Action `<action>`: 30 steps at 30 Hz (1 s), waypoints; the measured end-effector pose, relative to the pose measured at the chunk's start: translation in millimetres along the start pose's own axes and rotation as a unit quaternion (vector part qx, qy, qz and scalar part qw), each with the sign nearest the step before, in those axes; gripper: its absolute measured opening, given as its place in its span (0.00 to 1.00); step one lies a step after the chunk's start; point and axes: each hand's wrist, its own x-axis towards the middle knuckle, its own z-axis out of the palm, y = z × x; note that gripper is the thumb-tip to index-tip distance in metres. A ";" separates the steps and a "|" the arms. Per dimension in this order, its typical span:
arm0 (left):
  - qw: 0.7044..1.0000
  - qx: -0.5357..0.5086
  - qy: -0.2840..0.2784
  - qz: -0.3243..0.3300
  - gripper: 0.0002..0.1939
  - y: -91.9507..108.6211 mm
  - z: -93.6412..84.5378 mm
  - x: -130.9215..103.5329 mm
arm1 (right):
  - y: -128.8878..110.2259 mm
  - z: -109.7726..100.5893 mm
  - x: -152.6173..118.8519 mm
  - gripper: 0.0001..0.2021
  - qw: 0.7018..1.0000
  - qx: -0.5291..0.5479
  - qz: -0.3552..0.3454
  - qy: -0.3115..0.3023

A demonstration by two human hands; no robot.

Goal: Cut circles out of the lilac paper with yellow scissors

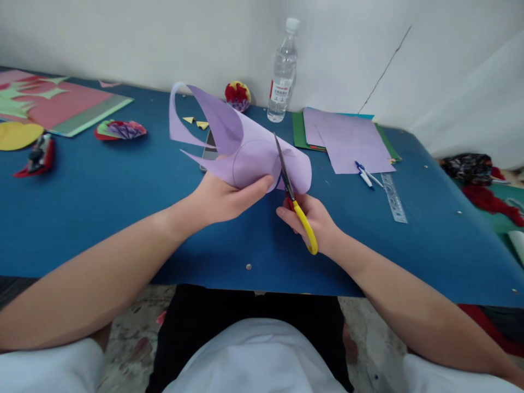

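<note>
A curled sheet of purple paper (257, 155) is held above the table by my left hand (231, 196), thumb on its near side. Drawn circle outlines show on the paper, and its left end has curved cut edges with a thin strip looping up. My right hand (313, 221) grips yellow-handled scissors (305, 226), whose dark blades lie across the paper right of my left thumb. How far apart the blades stand is partly hidden by the paper. Beneath the paper, a phone-like dark object (209, 143) is partly covered.
A water bottle (282, 79) stands by the wall near a colourful paper ball (238, 96). Purple sheets (352, 142), pens (365, 176) and a clear ruler (393, 197) lie right. Leftward are a layered paper piece (120, 130), a red stapler-like object (39, 155), yellow paper (18, 135) and pink sheets (73, 106).
</note>
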 end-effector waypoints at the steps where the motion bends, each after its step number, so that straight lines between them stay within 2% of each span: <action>1: 1.000 -0.001 -0.001 -0.005 0.03 0.9 0.1 0.0 | 0.2 0.0 0.0 0.21 1.000 -0.002 0.000 0.000; 5: 1.000 -0.012 -0.022 0.000 0.06 3.7 0.1 0.2 | 2.0 0.1 0.6 0.21 1.000 -0.008 0.004 -0.002; 8: 1.000 -0.017 -0.015 0.008 0.04 5.0 0.1 -1.4 | 2.7 0.1 0.9 0.21 1.000 -0.008 0.003 0.003; 13: 0.999 0.000 -0.010 -0.046 0.06 7.5 1.0 -6.8 | 0.8 0.2 -0.1 0.22 1.000 -0.004 0.008 0.003; 18: 0.998 0.007 -0.011 -0.059 0.04 8.9 1.4 -8.3 | -0.2 0.8 0.3 0.22 1.000 0.001 -0.002 0.004; 24: 0.998 0.012 -0.030 -0.044 0.05 11.3 -0.3 -8.0 | 1.9 0.8 1.8 0.21 1.000 -0.008 -0.013 0.002; 30: 0.994 0.040 -0.059 -0.086 0.10 14.2 -2.3 -9.2 | 1.1 0.8 1.0 0.21 1.000 -0.022 -0.020 -0.008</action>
